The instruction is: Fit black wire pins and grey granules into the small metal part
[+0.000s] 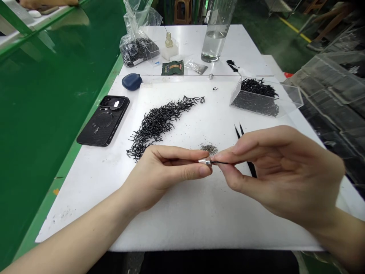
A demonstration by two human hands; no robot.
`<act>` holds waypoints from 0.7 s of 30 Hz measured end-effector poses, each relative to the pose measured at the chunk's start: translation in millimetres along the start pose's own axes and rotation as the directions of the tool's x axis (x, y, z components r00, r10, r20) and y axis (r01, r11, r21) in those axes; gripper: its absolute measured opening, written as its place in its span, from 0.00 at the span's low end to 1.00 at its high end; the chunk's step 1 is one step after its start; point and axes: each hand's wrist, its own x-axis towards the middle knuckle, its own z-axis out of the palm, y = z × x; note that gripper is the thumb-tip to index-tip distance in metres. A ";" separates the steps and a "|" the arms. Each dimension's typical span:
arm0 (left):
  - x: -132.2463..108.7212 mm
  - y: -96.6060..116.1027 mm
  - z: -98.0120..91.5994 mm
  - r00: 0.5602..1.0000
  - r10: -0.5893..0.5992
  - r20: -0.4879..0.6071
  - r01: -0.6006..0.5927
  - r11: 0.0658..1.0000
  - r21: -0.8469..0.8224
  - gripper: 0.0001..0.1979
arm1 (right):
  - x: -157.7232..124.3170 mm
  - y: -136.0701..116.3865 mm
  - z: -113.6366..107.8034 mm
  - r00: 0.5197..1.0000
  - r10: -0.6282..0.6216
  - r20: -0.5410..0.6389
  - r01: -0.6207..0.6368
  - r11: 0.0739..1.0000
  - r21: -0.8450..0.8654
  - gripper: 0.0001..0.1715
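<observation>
- Above a white foam sheet (pixel 85 217), the left hand (pixel 162 175) pinches a small silver piece (pixel 204 161).
- The right hand (pixel 276 175) grips a thin black wire (pixel 221 162) touching it.

Nothing readable. Green foil packet (pixel 172 67) near far edge of the tabletop (pixel 85 205) has printed lettering (too small to make out); white sticker (pixel 116 104) on phone case (pixel 103 121) and plastic bag label (pixel 138 61) also illegible.

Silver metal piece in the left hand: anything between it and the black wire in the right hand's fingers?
Nothing visible stands between them. The black wire held by the right hand runs straight to the end of the silver metal piece held by the left hand, though the spot where they meet is partly hidden.
</observation>
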 end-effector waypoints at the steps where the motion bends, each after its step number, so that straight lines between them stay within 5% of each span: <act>1: 0.1 -0.2 0.0 1.000 0.002 -0.003 -0.002 1.000 0.006 0.12 | -0.1 0.2 -0.1 1.000 -0.007 0.005 0.007 1.000 -0.009 0.24; 21: 0.5 1.9 -1.9 0.996 -0.046 0.073 0.051 0.996 -0.076 0.11 | 1.5 3.6 -5.2 0.991 0.029 0.130 -0.043 0.994 0.105 0.23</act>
